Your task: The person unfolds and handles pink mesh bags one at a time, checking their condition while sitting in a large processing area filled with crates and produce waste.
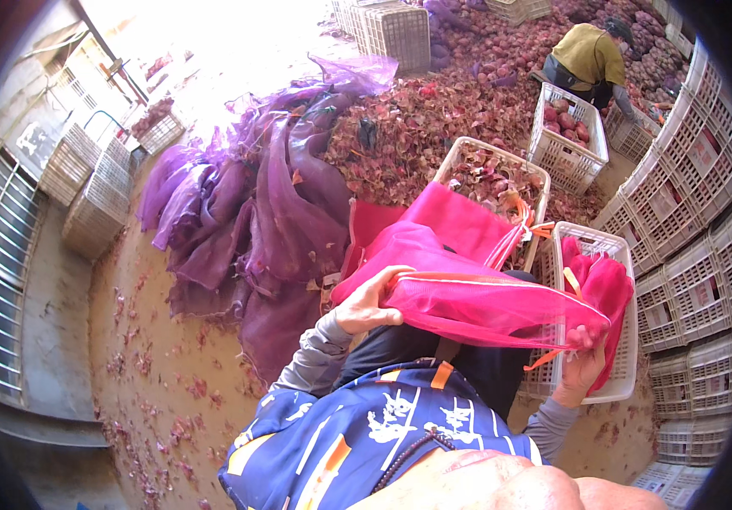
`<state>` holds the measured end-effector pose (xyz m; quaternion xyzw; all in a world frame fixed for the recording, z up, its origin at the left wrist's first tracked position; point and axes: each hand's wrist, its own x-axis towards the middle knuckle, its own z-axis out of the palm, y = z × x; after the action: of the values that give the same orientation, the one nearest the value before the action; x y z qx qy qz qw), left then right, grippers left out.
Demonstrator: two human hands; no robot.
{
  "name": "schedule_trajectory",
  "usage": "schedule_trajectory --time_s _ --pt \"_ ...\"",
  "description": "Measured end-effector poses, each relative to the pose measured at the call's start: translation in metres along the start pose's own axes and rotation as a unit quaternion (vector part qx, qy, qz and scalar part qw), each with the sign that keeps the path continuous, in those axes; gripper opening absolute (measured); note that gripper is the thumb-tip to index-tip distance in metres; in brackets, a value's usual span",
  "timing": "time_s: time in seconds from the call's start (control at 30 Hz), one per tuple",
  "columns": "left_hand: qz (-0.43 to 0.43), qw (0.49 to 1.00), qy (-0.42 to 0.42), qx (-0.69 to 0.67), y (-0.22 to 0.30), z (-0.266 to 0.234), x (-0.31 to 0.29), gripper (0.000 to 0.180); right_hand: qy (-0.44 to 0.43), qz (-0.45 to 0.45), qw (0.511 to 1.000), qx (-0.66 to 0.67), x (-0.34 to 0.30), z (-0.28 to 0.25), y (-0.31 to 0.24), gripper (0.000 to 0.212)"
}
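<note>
A bright pink mesh bag (485, 308) is stretched sideways across my lap, its pale hemmed edge running between my hands. My left hand (369, 304) pinches one end of it, thumb below and fingers on top. At the other end my right hand (583, 361) grips the bag, with its fingertips showing through the netting. More pink mesh (451, 217) lies spread just beyond, over the near part of a crate (539, 174) of onion skins. Beside my right hand stands a white plastic crate (625, 387) with folded pink bags (606, 285) in it.
Purple mesh sacks (285, 191) are heaped at the left. Onion skins (400, 127) cover the floor ahead. A person (589, 55) bends near a crate of onions (566, 127). Stacked crates (680, 229) line the right side; more crates (98, 200) stand far left.
</note>
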<state>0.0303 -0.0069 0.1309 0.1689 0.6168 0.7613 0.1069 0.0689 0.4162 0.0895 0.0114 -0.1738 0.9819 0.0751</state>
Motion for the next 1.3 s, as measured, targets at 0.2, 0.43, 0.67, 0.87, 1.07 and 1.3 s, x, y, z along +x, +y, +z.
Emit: schedule_trajectory --time_s 0.2,0.43,0.67,0.87,1.07,1.3 --pt "0.071 0.964 0.245 0.081 -0.019 -0.033 0.009 0.019 0.04 0.054 0.99 -0.123 0.006 0.002 0.011 0.021" --pt "0.107 0.882 0.254 -0.382 -0.042 -0.078 0.006 0.02 -0.068 0.115 0.9 -0.415 -0.005 0.028 0.034 0.025" --pt "-0.122 0.971 -0.179 0.106 0.005 -0.042 -0.012 0.012 -0.01 0.026 0.999 0.03 0.013 -0.019 0.001 0.025" --pt "0.083 0.931 -0.094 -0.341 -0.06 -0.076 -0.038 0.035 0.183 0.067 0.966 -0.171 0.008 0.006 0.017 0.019" --pt "0.125 0.854 0.024 -0.505 -0.036 -0.069 -0.006 0.044 -0.166 0.071 0.851 -0.493 -0.009 0.055 0.043 0.018" --pt "0.04 0.851 -0.031 -0.522 -0.031 -0.081 0.004 0.032 -0.118 0.187 0.751 -0.622 0.0 0.041 0.049 0.011"
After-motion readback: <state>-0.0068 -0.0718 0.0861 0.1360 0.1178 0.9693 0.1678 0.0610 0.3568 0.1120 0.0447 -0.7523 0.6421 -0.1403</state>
